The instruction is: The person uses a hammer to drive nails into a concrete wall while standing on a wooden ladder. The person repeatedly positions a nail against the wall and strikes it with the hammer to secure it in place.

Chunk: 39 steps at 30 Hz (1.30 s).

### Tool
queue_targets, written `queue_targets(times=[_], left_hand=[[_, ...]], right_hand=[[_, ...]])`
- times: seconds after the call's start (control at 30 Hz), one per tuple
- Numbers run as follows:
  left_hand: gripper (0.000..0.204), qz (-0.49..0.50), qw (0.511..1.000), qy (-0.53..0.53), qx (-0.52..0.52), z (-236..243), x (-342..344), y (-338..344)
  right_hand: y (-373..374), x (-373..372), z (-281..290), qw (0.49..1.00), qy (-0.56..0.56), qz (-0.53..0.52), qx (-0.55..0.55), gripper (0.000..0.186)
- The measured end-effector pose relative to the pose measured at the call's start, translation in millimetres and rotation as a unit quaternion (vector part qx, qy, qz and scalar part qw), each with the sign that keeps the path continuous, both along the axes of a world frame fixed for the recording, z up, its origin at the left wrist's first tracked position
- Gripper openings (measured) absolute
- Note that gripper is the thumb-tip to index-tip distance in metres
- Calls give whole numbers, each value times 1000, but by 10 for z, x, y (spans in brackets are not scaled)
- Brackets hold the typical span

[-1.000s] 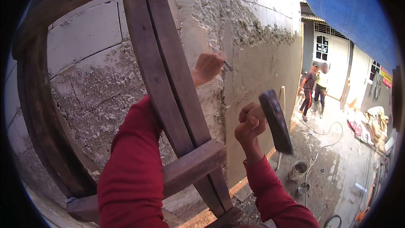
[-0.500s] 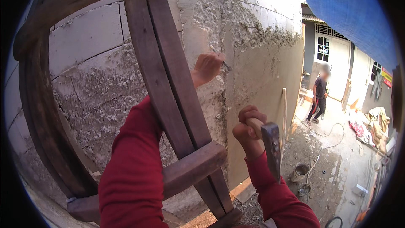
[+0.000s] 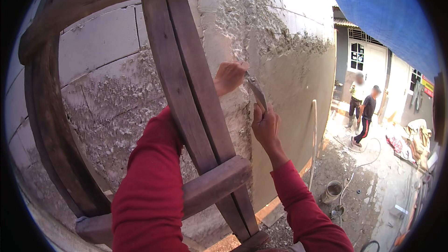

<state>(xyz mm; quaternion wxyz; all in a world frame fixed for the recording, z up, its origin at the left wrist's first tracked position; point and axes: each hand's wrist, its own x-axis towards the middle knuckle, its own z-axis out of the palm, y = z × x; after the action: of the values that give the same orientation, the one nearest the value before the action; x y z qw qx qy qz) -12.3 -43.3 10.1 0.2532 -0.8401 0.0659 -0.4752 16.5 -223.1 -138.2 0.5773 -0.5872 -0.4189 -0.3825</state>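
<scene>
My left hand (image 3: 228, 77) reaches past the wooden ladder-like frame (image 3: 179, 79) with fingers closed round a metal chisel against the rough, chipped strip of the plastered wall (image 3: 291, 88); the chisel is mostly hidden now. My right hand (image 3: 268, 126), lower and to the right, grips the wooden handle of a hammer (image 3: 258, 93), whose head is up at the left hand, where the chisel is. Whether they touch I cannot tell. Both red-sleeved forearms rise from the lower edge, the left one behind the upright and in front of the pale block wall.
Below right lie a bucket (image 3: 332, 191), a hose and heaped cloth (image 3: 415, 142). Two people (image 3: 366, 116) stand by white doors. A blue tarpaulin (image 3: 378, 4) hangs overhead; a pale pole (image 3: 313, 135) leans at the wall. The frame's crossbar (image 3: 217, 179) spans the lower middle.
My right hand has swung the hammer up and left to my left hand, which stays in place. The two people in the yard have shifted position.
</scene>
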Motion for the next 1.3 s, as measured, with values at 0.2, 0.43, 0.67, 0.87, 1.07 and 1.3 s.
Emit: queue_targets(times=[0.2,0.43,0.67,0.87,1.07,1.3], left_hand=[[15,14,1000,9,0,69,35,127],[18,1,1000,9,10,-50,20,65],[18,8,1000,19,-5,53,42,50],[18,13,1000,4,10,18,14,124],[18,8,1000,14,0,-12,43,83],[19,10,1000,18,6,69,-14,210]], right_hand=[[-170,-96,-49,979,-105,123,128,8],[52,79,-90,994,96,5,-47,16],[29,367,-385,992,-57,113,21,25],[27,67,-183,993,47,102,41,16],[-58,161,-191,991,-96,70,60,12],[-160,-170,78,980,-115,99,127,29]])
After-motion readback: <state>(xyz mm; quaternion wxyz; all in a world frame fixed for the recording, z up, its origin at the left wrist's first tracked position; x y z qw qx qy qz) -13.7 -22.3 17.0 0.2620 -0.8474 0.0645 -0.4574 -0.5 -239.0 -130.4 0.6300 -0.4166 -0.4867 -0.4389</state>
